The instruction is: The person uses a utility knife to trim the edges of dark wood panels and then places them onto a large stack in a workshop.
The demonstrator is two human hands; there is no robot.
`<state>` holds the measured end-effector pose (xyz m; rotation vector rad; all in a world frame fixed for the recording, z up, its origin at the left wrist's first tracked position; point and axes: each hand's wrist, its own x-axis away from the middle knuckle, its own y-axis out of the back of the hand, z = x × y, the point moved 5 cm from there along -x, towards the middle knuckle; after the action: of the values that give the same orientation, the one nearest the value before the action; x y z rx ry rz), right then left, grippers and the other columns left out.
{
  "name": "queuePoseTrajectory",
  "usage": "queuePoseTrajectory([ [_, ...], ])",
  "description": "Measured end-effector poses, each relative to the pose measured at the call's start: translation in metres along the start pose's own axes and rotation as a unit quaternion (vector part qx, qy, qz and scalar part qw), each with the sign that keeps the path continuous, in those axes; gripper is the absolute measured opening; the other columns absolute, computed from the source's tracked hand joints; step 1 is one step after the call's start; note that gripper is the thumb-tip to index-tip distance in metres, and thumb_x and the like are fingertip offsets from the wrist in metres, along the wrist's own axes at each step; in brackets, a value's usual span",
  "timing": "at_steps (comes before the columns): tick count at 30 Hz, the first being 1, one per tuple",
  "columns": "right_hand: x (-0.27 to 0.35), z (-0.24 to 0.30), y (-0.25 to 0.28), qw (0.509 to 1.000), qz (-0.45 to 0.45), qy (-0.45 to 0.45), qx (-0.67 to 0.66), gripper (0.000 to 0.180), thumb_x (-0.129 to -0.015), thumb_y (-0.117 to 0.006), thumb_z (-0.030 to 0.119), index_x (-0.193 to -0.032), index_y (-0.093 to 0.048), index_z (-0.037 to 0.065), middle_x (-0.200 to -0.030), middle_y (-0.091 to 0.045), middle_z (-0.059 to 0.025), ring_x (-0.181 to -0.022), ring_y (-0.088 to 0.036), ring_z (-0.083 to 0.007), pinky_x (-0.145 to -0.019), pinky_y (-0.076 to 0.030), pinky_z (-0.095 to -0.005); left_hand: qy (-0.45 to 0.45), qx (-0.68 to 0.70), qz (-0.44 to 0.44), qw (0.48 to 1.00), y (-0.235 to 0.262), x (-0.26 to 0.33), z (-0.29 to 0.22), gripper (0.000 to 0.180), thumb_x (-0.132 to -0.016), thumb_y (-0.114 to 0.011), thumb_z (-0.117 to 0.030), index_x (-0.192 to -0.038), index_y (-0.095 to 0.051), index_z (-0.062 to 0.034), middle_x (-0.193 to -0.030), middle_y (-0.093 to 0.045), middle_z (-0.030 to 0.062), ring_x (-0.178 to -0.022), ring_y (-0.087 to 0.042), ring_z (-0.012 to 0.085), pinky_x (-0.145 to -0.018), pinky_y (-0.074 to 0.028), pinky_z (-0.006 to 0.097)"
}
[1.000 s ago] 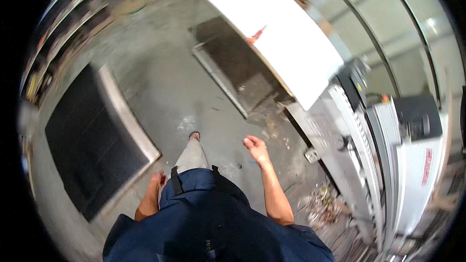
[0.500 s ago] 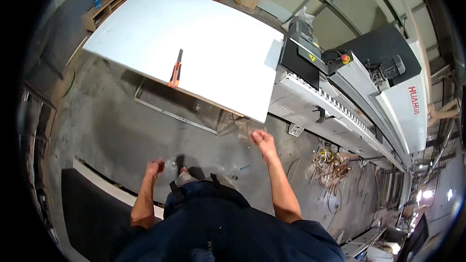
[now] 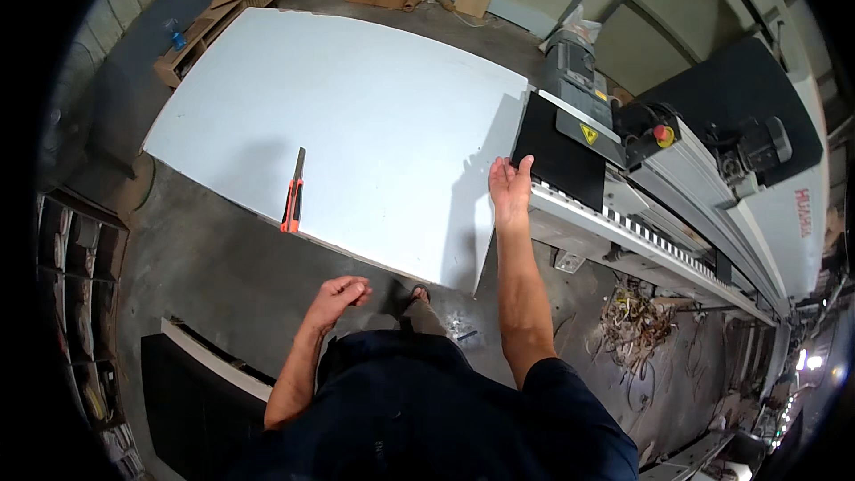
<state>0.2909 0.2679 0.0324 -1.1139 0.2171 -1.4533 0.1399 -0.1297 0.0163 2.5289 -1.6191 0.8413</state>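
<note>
Large white rectangular panel lies flat in front of me, its right edge butting against the grey machine with a black plate. My right hand rests open, fingers spread, at that right edge, touching the board where it meets the black plate. My left hand hangs loosely curled over the concrete floor, holding nothing. An orange-handled utility knife lies on the panel near its front edge

Even daylight, bright white panel almost glaring, soft shadow of the arm on its right part, dim floor near, sharp centre, strong fisheye bending, black corners
</note>
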Motion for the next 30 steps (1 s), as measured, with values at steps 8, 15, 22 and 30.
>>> queuePoseTrajectory([
  [8, 0.027, -0.032, 0.009, 1.0, 0.012, 0.012, 0.012, 0.017, -0.094, -0.057, 0.012, -0.096, -0.047, -0.002, -0.089, -0.058, -0.0095, -0.082, -0.061, -0.0224, -0.075, -0.052, -0.0308, -0.09, -0.122, -0.032, 0.988, -0.053, -0.061, -0.072, 0.03, -0.092, -0.061, -0.016, -0.113, -0.061, 0.0047, -0.1, -0.067, 0.0076, -0.088, -0.059, 0.0117, -0.079, -0.048, 0.026],
  [15, 0.141, -0.063, 0.043, 0.968, 0.045, -0.061, 0.239, 0.02, -0.088, -0.066, 0.009, -0.073, -0.053, 0.005, -0.078, -0.066, -0.0105, -0.075, -0.068, -0.0207, -0.07, -0.053, -0.0309, -0.345, -0.479, -0.129, 0.796, -0.055, -0.135, -0.152, 0.054, -0.086, -0.065, -0.026, -0.129, -0.049, 0.0034, -0.138, -0.041, 0.0261, -0.129, -0.036, 0.04, -0.104, -0.034, 0.045],
  [22, 0.142, -0.045, 0.095, 0.916, 0.004, -0.038, 0.399, 0.018, -0.09, -0.062, 0.016, -0.083, -0.067, 0.001, -0.073, -0.068, -0.01, -0.069, -0.067, -0.0194, -0.065, -0.051, -0.03, -0.346, -0.614, -0.043, 0.708, -0.045, -0.18, -0.108, 0.074, -0.084, -0.064, -0.04, -0.136, -0.039, 0.0053, -0.144, -0.027, 0.0335, -0.135, -0.022, 0.0491, -0.11, -0.018, 0.057],
  [30, 0.166, -0.024, 0.075, 0.568, -0.072, 0.373, 0.73, 0.045, -0.081, -0.069, 0.025, -0.116, -0.058, -0.002, -0.116, -0.059, -0.0217, -0.106, -0.056, -0.0392, -0.091, -0.045, -0.0439, -0.367, -0.628, -0.051, 0.684, -0.036, -0.184, -0.083, 0.077, -0.082, -0.067, -0.04, -0.138, -0.037, 0.0041, -0.144, -0.027, 0.0326, -0.136, -0.024, 0.0459, -0.109, -0.017, 0.059],
])
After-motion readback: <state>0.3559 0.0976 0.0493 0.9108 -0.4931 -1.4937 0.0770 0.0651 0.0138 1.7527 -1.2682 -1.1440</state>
